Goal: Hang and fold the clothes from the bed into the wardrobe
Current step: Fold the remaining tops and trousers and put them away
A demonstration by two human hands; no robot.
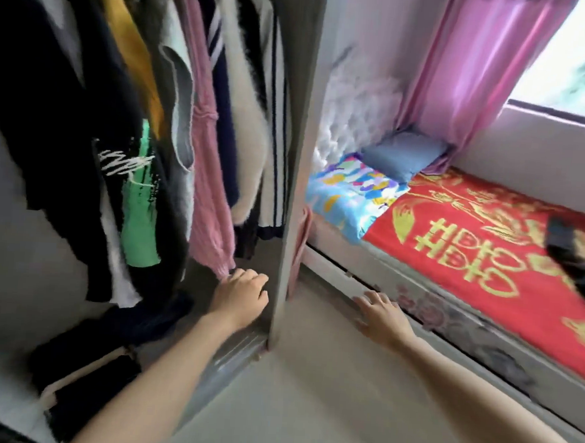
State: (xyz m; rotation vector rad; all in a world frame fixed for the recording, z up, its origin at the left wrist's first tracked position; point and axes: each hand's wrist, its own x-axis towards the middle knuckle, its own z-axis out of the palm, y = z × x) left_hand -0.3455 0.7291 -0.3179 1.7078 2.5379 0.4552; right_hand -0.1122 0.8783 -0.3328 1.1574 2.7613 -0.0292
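Observation:
The open wardrobe (296,153) fills the left half, with several garments hanging in it. Among them a pink knitted garment (209,169) hangs in the middle. My left hand (239,296) pinches its lower hem inside the wardrobe. My right hand (384,314) is held out with straight, spread fingers near the bed's side rail (448,317), holding nothing. A dark garment (574,256) lies on the red and gold bedspread (469,251) at the right edge.
Folded dark clothes (83,373) lie on the wardrobe floor. A blue pillow (403,156) and a patterned blue cover (350,194) sit at the bed's head. Pink curtains (468,78) hang by the window. Bare floor (308,408) lies between wardrobe and bed.

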